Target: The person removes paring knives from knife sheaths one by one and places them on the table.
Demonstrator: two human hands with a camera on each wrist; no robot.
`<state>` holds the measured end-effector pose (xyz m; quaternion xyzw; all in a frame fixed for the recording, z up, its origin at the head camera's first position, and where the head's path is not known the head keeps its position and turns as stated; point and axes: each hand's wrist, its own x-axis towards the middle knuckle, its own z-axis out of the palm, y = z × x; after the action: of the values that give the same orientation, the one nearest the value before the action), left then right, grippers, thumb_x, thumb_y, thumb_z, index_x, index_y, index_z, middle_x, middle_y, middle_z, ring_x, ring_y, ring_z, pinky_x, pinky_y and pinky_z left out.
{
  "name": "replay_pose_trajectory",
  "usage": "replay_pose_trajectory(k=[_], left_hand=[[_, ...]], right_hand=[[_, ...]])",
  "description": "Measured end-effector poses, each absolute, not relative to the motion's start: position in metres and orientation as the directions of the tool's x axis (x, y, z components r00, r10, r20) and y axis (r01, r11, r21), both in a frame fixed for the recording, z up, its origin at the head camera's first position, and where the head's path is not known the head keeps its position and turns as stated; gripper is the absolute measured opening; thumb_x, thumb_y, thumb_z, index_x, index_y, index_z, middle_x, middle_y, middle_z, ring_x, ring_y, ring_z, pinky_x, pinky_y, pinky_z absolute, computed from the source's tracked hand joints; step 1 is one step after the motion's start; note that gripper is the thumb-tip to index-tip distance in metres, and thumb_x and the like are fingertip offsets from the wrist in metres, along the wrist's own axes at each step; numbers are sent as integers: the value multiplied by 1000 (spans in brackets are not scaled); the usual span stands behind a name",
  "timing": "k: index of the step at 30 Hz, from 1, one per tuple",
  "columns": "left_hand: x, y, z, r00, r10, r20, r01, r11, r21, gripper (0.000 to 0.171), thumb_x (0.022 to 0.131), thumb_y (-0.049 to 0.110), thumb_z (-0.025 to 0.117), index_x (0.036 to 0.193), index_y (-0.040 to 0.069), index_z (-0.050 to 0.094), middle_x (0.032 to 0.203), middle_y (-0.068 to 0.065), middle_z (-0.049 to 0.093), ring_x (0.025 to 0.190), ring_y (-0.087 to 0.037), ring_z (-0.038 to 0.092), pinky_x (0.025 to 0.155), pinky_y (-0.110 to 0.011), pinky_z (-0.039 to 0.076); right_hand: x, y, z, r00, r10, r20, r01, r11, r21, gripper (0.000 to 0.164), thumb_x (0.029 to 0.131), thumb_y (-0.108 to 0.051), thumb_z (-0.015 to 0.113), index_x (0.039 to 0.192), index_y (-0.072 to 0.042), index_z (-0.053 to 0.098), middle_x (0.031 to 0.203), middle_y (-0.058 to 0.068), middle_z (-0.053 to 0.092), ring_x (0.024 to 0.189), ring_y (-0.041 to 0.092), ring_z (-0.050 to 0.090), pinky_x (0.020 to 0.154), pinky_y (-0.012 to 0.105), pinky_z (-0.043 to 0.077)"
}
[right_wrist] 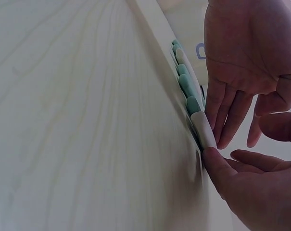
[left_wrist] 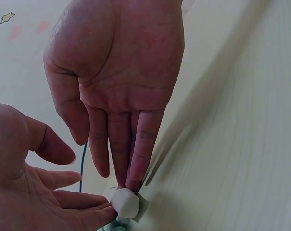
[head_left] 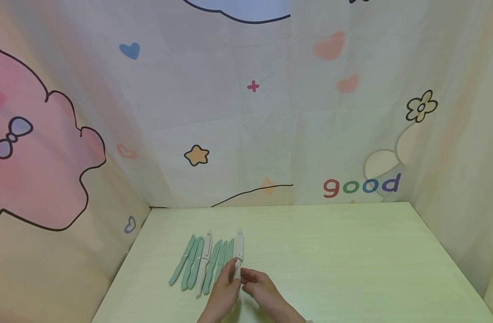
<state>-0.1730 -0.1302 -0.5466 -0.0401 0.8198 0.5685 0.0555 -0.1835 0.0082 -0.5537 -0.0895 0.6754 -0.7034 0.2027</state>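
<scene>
A white knife, its blade covered, points away from me at the right end of a row of knives. My left hand touches its handle from the left, and my right hand meets the handle from the right. Seen from the left wrist, the straight fingers of my right hand and left hand reach the rounded handle end. From the right wrist, fingertips of both hands lie against the white handle. The middle of the handle is partly hidden in the head view.
Left of the hands lie several green knives and another white knife, roughly side by side with tips away from me. The pale table extends to the right. Patterned cloth walls stand behind and at both sides.
</scene>
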Motion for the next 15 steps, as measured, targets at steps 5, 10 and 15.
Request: replay_pose_trajectory(k=[5, 10, 15], left_hand=[[-172, -130, -545, -991, 17, -133, -119, 344, 931, 57, 93, 8, 49, 148, 9, 35, 149, -28, 32, 128, -32, 37, 100, -56, 43], [-173, -129, -546, -990, 30, -137, -120, 330, 936, 56, 93, 8, 49, 148, 9, 35, 148, -27, 33, 115, -30, 46, 83, -42, 50], [-176, -128, -548, -989, 12, -146, -134, 322, 937, 55, 92, 8, 49, 146, 9, 38, 148, -25, 35, 126, -33, 39, 98, -54, 44]], right_hand=[[-185, 9, -555, -906, -393, -160, 166, 19, -986, 54, 85, -1, 50, 136, 14, 42, 136, 29, 49, 122, 33, 46, 104, 60, 38], [-186, 11, -559, -907, -392, -154, 162, 14, -987, 54, 86, -1, 50, 136, 14, 41, 135, 29, 50, 121, 32, 47, 103, 62, 38], [-185, 13, -561, -908, -387, -157, 163, 17, -987, 53, 86, -2, 50, 136, 13, 42, 134, 28, 51, 121, 32, 47, 104, 62, 37]])
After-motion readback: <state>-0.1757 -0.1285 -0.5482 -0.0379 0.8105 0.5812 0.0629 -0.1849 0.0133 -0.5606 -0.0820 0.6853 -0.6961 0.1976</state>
